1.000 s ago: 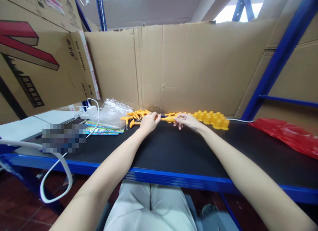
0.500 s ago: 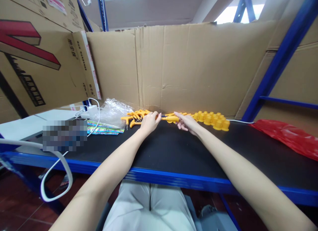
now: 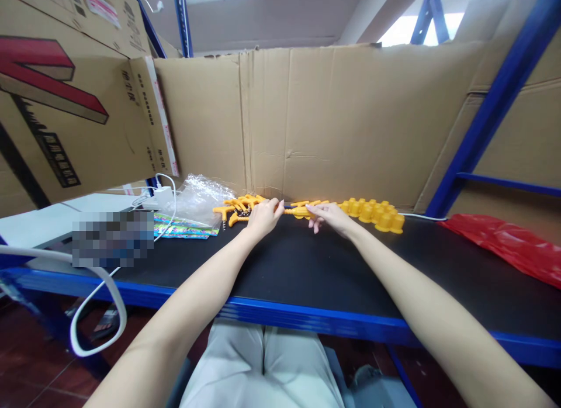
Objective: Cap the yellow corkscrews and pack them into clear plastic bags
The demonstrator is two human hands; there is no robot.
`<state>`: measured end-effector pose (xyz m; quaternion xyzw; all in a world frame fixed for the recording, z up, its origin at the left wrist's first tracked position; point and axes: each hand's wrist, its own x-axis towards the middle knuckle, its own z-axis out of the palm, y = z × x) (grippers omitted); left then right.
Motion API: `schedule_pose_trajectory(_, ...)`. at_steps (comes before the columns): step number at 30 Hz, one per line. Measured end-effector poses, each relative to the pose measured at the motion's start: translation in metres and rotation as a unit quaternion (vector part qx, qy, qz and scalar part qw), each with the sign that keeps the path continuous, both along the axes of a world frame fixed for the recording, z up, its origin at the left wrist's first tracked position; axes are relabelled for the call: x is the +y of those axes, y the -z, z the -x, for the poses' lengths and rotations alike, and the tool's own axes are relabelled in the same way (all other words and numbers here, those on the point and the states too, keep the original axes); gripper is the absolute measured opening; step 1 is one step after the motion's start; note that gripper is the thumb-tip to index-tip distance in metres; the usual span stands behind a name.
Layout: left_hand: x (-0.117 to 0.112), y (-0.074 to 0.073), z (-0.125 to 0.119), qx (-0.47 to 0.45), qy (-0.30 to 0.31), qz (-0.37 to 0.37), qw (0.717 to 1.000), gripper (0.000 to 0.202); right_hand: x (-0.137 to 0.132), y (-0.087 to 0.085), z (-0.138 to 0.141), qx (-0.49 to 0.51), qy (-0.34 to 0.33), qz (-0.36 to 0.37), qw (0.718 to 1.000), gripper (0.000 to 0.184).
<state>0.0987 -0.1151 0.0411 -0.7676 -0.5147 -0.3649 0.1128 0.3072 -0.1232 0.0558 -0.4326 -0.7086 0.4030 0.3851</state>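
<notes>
A long yellow plastic piece [image 3: 300, 211], narrower at its left end, lies between my hands over the black tabletop. My left hand [image 3: 264, 215] has its fingers closed at the narrow end; the fingertips partly hide it. My right hand [image 3: 329, 217] pinches the wider end between thumb and forefinger, its other fingers loosely curled. Just left of my left hand is a pile of yellow T-handled corkscrews [image 3: 224, 210] with metal spirals. Several slim yellow parts [image 3: 316, 202] lie behind the held piece. Right of my right hand stand yellow cup-shaped parts [image 3: 372, 212] in a cluster.
Clear plastic wrap [image 3: 197, 197] and a colourful packet [image 3: 188, 228] lie at the left, near a white cable [image 3: 118, 303]. A red plastic bag [image 3: 504, 244] rests at the right. Cardboard [image 3: 350, 121] walls the back; a blue rail [image 3: 307, 317] edges the table.
My right hand has shifted slightly left along the yellow plastic piece, so less of its wide end shows. My left hand has stayed almost still.
</notes>
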Motion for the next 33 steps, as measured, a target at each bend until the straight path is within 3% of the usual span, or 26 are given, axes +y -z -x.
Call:
schedule_pose_trajectory(11,-0.006,-0.004,-0.005,0.009,-0.009,-0.010,1.000,0.038,-0.002,0.004,0.017,0.077,0.127,0.100,0.984,0.037)
schedule_pose_trajectory(17,-0.009,-0.007,-0.005,0.022,-0.017,-0.010,1.000,0.036,-0.005,0.001,0.019,0.048,0.099,0.220,0.969,0.055)
schedule_pose_trajectory(21,-0.007,-0.009,-0.003,0.016,-0.021,-0.001,1.000,0.038,0.000,-0.001,0.007,0.058,0.041,0.206,0.976,0.058)
schedule_pose_trajectory(25,-0.003,-0.008,0.000,0.013,-0.031,0.005,0.999,0.039,0.001,-0.002,-0.003,0.101,-0.042,0.133,0.985,0.033)
schedule_pose_trajectory(29,-0.002,-0.005,0.001,0.019,-0.037,0.011,0.999,0.041,0.001,0.000,-0.002,0.096,-0.028,0.106,0.989,0.030)
schedule_pose_trajectory(33,-0.004,-0.005,0.000,0.019,-0.047,0.033,0.998,0.042,0.002,0.003,0.004,0.119,-0.014,0.126,0.985,0.032)
